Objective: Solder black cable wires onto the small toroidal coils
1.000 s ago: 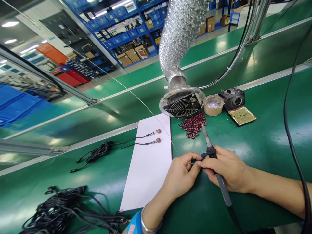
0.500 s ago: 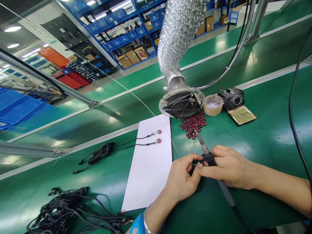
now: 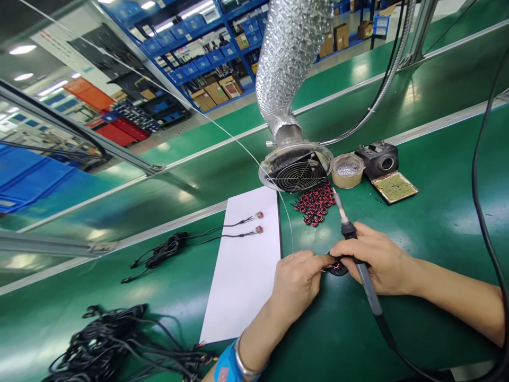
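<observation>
Glossy green matting covers the whole bench (image 3: 437, 233), smooth enough to throw back the ceiling lights, with blue warehouse racking full of bins and cardboard boxes way off behind it. Right in the middle hangs a crinkly silver foil duct (image 3: 292, 58) that ends in a round clear hood with a wire fan grille (image 3: 297, 174), sitting just above a heap of little red-and-black wound coils (image 3: 316, 202). Next to that is a round tin (image 3: 348, 171) with silvery stuff in it, a chunky black iron holder (image 3: 377, 159) and a flat square pad of yellowish sponge (image 3: 395, 187). The right hand (image 3: 376, 262) is wrapped around the black grip of a soldering iron (image 3: 352, 241), metal tip pointing up and away toward the coil heap, cable trailing back toward the person. Its fingertips also meet the left hand (image 3: 298, 284), which is pinched shut on one small coil (image 3: 338, 265), held low over the bench right between both hands; it looks dark and ring-shaped with red windings, mostly hidden by fingers. A thin bare wire (image 3: 287, 217) drops down from overhead to about the left hand. To the left lies a plain white sheet (image 3: 242, 276) with two thin black leads (image 3: 222, 229) ending in small reddish parts, and a messy tangle of black cable (image 3: 115, 342) sits at the near left edge. The left wrist wears a blue strap (image 3: 226, 366) and a metal bangle.
</observation>
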